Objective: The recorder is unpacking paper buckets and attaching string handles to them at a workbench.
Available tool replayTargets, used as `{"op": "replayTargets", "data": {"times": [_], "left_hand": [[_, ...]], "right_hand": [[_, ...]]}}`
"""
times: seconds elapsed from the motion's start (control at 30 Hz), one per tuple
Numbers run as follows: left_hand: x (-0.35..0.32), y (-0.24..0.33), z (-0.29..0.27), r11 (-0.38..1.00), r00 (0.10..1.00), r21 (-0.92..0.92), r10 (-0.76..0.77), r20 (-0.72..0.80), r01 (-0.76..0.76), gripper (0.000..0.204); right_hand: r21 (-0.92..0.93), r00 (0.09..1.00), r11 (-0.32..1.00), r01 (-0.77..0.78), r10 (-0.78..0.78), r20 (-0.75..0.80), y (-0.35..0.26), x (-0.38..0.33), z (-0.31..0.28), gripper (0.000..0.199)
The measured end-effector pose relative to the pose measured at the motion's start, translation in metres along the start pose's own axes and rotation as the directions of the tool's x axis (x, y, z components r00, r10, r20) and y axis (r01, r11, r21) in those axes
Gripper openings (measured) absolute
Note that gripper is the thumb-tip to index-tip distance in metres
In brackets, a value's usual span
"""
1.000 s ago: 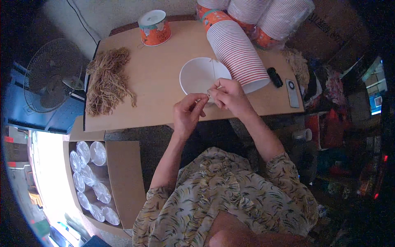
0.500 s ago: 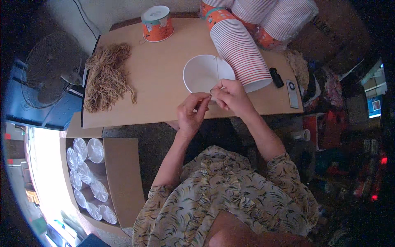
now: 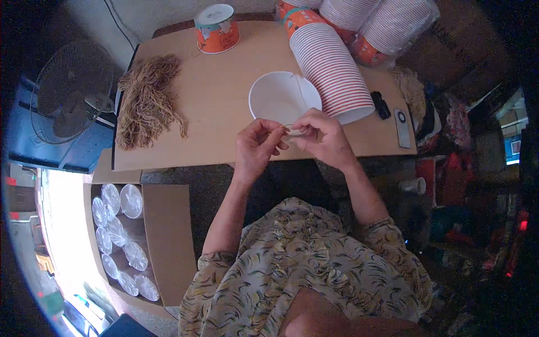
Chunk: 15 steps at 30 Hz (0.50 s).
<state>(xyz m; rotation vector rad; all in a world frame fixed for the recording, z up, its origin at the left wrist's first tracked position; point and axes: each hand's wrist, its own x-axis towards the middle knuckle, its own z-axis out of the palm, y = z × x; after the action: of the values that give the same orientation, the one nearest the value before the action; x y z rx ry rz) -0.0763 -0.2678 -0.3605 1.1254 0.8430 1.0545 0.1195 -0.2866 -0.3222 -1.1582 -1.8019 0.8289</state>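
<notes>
A white paper bucket (image 3: 275, 96) lies with its open mouth toward me, just beyond my hands. A thin string (image 3: 299, 87) shows against its inside wall, near the far right rim. My left hand (image 3: 257, 144) pinches a bit of string at the bucket's near rim, thumb against fingertips. Close beside it, my right hand (image 3: 325, 139) is closed with its fingertips on the same string. The exact form of the string between the fingers is too small to make out. Right of the bucket lies a long nested stack of paper buckets (image 3: 337, 73) with red-edged rims.
Tan strings (image 3: 149, 104) lie heaped on the table's (image 3: 213, 123) left. An orange printed bucket (image 3: 218, 33) stands upside down at the back. A black object (image 3: 380, 105) and a pale flat device (image 3: 402, 128) lie right. An open carton (image 3: 165, 236) holds wrapped stacks; a fan (image 3: 73, 95) stands left.
My hands have moved slightly apart, and the right hand has turned, with string now showing between them. The string inside the bucket has shifted toward the right. The view has moved slightly.
</notes>
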Motion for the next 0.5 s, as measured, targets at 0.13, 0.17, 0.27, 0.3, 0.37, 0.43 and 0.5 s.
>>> {"op": "replayTargets", "data": {"times": [0.13, 0.17, 0.27, 0.3, 0.37, 0.43, 0.5], "left_hand": [[0.002, -0.001, 0.002, 0.999, 0.999, 0.013, -0.036, -0.002, 0.036, 0.014], [0.002, 0.0, 0.004, 0.999, 0.999, 0.016, -0.036, -0.001, 0.037, 0.014], [0.001, 0.001, 0.007, 0.999, 0.999, 0.026, -0.031, -0.038, 0.032, 0.015], [0.001, -0.001, 0.007, 1.0, 1.0, 0.029, -0.007, -0.02, 0.008, 0.015], [0.002, -0.001, 0.008, 0.999, 1.0, 0.032, 0.016, -0.005, -0.016, 0.015], [0.002, -0.003, 0.009, 0.999, 1.0, -0.041, 0.013, -0.006, -0.014, 0.013], [0.001, -0.001, 0.008, 0.999, 1.0, -0.031, 0.007, -0.011, -0.008, 0.013]], "right_hand": [[-0.058, 0.995, 0.997, 0.04, -0.046, -0.089, -0.002, -0.001, 0.009, 0.015], [-0.045, 0.995, 0.999, -0.002, -0.002, -0.104, 0.0, -0.001, 0.01, 0.013], [-0.101, 0.994, 0.995, 0.018, -0.028, -0.102, 0.0, 0.0, 0.009, 0.008], [-0.099, 0.994, 0.995, 0.019, -0.029, -0.101, 0.0, 0.0, 0.008, 0.008], [-0.129, 0.997, 0.992, 0.014, -0.024, -0.077, 0.001, 0.0, 0.007, 0.006], [-0.071, 0.996, 0.997, -0.003, -0.004, -0.093, 0.006, -0.002, 0.009, 0.007], [-0.015, 0.994, 1.0, -0.02, 0.018, -0.104, 0.01, -0.003, 0.011, 0.009]]}}
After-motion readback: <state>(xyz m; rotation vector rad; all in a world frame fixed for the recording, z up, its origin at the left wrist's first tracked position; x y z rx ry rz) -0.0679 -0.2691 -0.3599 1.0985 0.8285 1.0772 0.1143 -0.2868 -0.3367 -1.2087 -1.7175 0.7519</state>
